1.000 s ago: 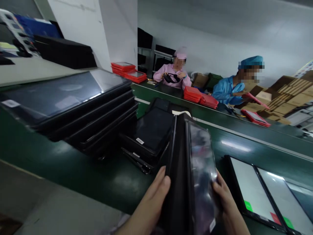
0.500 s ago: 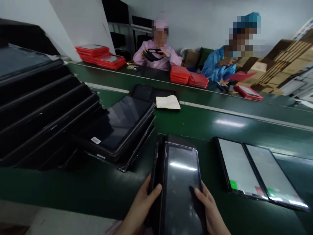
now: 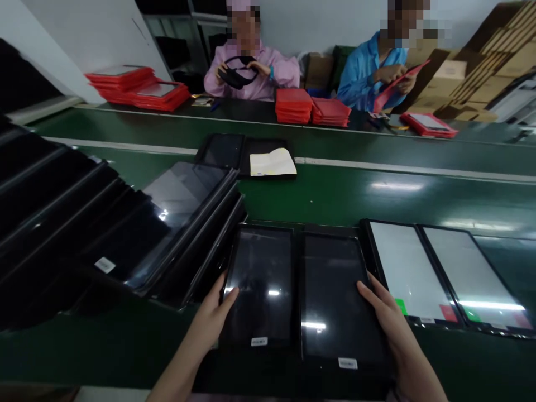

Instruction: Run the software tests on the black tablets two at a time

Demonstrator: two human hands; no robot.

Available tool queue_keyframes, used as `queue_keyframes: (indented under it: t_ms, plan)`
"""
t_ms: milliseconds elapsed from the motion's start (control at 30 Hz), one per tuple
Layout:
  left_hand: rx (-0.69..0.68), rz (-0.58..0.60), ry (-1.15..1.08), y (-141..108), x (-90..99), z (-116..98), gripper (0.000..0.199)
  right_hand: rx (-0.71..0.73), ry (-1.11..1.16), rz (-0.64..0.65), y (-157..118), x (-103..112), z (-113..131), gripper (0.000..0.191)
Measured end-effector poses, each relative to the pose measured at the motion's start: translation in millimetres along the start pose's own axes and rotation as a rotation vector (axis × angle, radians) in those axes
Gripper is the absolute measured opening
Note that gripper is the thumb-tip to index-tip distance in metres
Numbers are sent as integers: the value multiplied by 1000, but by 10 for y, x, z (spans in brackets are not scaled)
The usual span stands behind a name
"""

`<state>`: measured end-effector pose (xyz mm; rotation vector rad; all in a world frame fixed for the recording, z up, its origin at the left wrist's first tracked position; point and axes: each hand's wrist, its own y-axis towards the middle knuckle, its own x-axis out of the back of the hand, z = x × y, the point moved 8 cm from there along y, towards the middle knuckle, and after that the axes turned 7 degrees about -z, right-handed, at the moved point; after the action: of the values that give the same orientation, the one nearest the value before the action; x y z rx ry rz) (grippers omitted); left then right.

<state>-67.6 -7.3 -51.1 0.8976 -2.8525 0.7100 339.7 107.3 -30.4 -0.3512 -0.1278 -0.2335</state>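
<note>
Between my hands lies a black tray [image 3: 297, 301] with two dark glass-faced screen panels side by side. A small white label marks the lower edge of the left panel [image 3: 262, 268] and of the right panel [image 3: 335, 279]. My left hand [image 3: 215, 307] grips the tray's left side, thumb on top near the panel edge. Around the right side my right hand [image 3: 387, 312] is closed, its thumb also on top. The fingers under the tray are hidden. Just to the right, another black tray [image 3: 439, 268] holds two pale panels with green and red tabs.
Stacked black trays with dark panels [image 3: 167, 223] rise at the left, beside the held tray. A paper sheet [image 3: 272, 162] lies on a tray farther back on the green table [image 3: 335, 195]. Across it, two people handle items near red stacks [image 3: 293, 105].
My hands have moved apart, and the tray now faces up with both panels showing side by side. Across the table, the person in blue has moved a red item closer to the body.
</note>
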Motion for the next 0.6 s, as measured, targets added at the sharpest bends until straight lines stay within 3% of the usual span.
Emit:
queue_keyframes:
  t_ms: [67, 200, 433, 533, 600]
  plan:
    - [-24, 28, 67, 62, -31, -23, 75, -7, -57, -7, 78, -7, 39, 72]
    - [-82, -68, 176, 69, -13, -124, 81, -36, -148, 24, 128, 46, 160, 89]
    - [-430, -161, 510, -176, 86, -587, 59, -29, -251, -6, 250, 434, 268, 105]
    - [-594, -106, 545, -178, -130, -871, 48, 130, -347, -8, 218, 432, 287, 94]
    - [-712, -20, 558, -105, -471, -1047, 45, 268, -414, -7, 126, 341, 299, 83]
